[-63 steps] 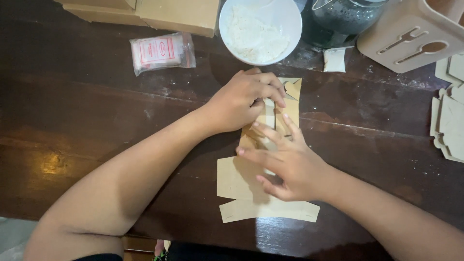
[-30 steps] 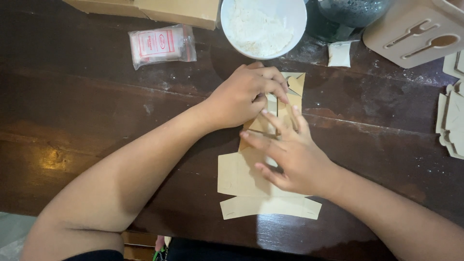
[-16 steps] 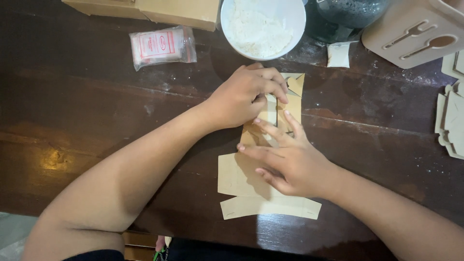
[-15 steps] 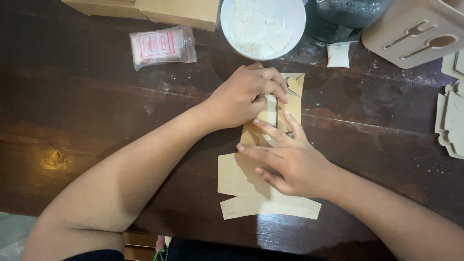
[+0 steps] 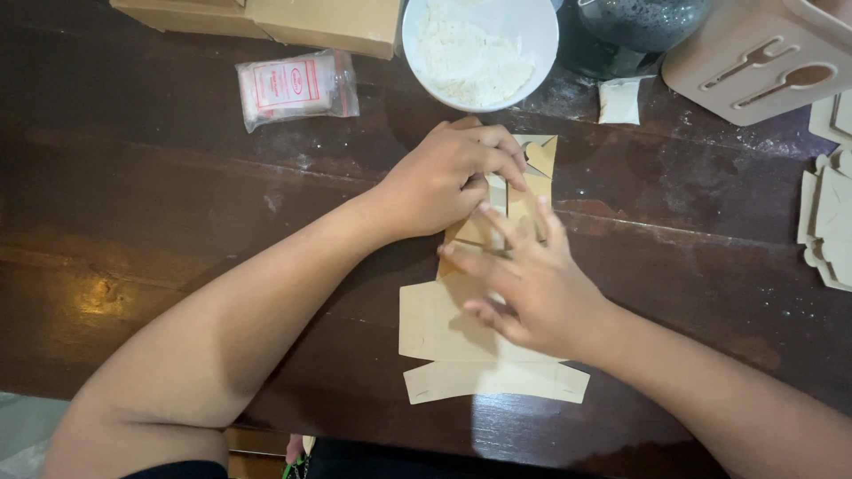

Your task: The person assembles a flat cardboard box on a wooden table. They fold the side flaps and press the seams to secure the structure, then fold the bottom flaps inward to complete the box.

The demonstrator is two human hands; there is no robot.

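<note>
A flat tan cardboard box blank [image 5: 444,333] lies on the dark wooden table [image 5: 160,195], its flaps spread toward the near edge. My left hand [image 5: 448,177] rests on the far end of the blank with fingers curled, pinching a folded flap. My right hand [image 5: 524,284] lies flat on the middle of the blank, fingers spread and pointing away from me, pressing the card down. The part of the blank under both hands is hidden.
A white bowl of white powder [image 5: 479,49] stands just beyond my hands. A small clear packet with red print [image 5: 297,86] lies to the left, brown boxes [image 5: 266,18] behind it. A beige cutlery holder [image 5: 754,58] and stacked card blanks [image 5: 825,222] sit at the right.
Both hands stay on the blank. My right hand's fingers have shifted slightly along the fold. The view has drifted a little.
</note>
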